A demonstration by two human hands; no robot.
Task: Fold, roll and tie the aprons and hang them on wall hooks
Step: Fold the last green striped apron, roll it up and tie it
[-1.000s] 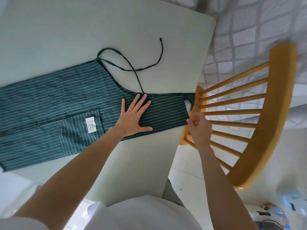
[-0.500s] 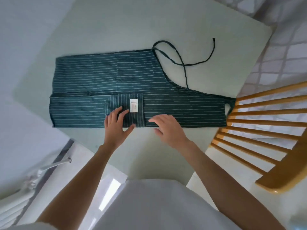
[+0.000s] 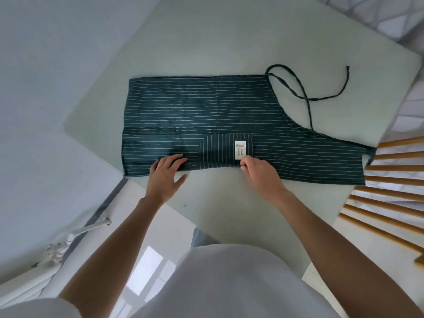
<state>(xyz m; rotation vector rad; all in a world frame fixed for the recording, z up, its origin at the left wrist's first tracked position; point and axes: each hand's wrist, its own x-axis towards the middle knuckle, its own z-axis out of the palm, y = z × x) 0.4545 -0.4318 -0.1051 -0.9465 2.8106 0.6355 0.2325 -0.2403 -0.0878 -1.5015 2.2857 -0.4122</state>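
While the apron lies flat along the pale green worktop, a person works its near edge with both hands, apparently readying the next lengthwise fold. The left hand rests on the hem with fingers spread and its grip released, seemingly to pin the cloth, while the right hand pinches the edge just below the white label, its grip closed on the fabric. Dark green with thin white stripes, the apron is already folded lengthwise, its ties looped loose at the far right near a wooden chair.
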